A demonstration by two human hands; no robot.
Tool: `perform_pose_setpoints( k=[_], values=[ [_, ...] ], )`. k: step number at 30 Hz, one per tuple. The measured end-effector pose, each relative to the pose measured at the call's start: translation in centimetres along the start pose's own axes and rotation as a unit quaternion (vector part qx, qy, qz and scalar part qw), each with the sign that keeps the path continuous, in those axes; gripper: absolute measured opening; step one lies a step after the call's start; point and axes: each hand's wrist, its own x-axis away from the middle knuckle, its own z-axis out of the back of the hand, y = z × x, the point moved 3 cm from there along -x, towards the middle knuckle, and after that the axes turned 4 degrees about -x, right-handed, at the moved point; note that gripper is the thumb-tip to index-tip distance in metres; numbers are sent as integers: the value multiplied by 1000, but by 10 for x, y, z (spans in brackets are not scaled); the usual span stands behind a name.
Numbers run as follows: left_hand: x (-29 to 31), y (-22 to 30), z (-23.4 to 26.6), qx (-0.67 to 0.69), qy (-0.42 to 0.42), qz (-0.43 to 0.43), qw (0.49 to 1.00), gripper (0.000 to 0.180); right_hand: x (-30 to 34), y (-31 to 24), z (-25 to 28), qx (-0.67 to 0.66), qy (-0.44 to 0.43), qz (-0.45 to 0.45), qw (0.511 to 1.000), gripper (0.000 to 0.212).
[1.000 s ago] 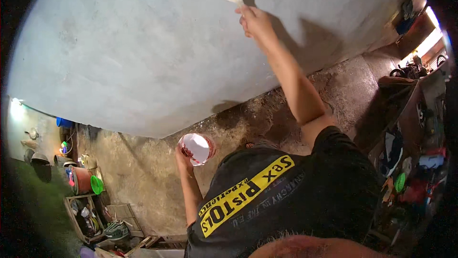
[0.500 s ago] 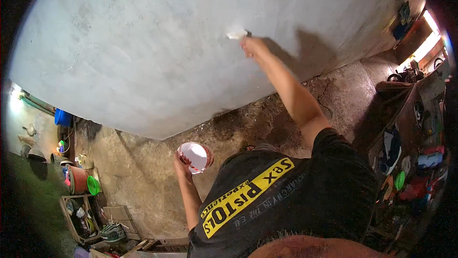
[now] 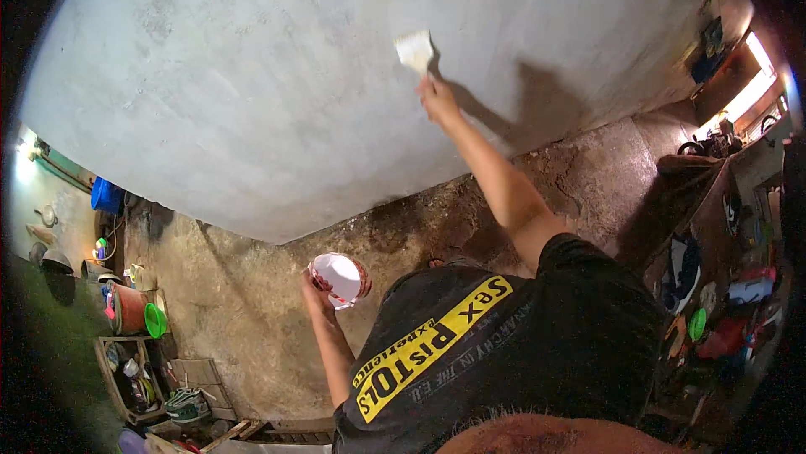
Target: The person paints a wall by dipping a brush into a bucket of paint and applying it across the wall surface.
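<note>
My right hand (image 3: 437, 100) is closed round the handle of a flat paintbrush (image 3: 415, 50). The brush's pale, wide head is against or very close to the whitish-grey wall (image 3: 252, 93), and its shadow falls to the right. Lower down, my left hand (image 3: 317, 293) grips the side of a small bucket (image 3: 338, 276), white inside with a red pattern outside. The bucket's open top faces me, and whitish paint seems to be in it. Some fingers of the left hand are hidden behind the bucket.
Below the wall runs a rough brown floor (image 3: 243, 311). At left are a blue container (image 3: 107, 194), an orange-red bucket (image 3: 128, 309), a green basin (image 3: 155, 320) and a wooden crate (image 3: 109, 374). Clutter lines the right side, with a bicycle or motorbike (image 3: 714, 143) farther off.
The brush has swung from edge-on to flat-side view, its bristles now higher on the wall. My right hand has shifted slightly down and left. The bucket stays in my left hand.
</note>
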Motion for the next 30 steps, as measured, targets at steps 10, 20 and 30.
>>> perform_pose_setpoints(
  k=[10,20,30],
  values=[
    [10,-4,5,-12,1,-11,1000,29,5,-58,5,-80,-78,-156,981,21],
    [16,8,-17,1,15,-19,1000,32,27,-124,-10,-88,-70,51,992,40],
    [8,7,-3,-3,-47,-22,999,31,48,5,-32,-121,-107,-218,963,33]
  ],
)
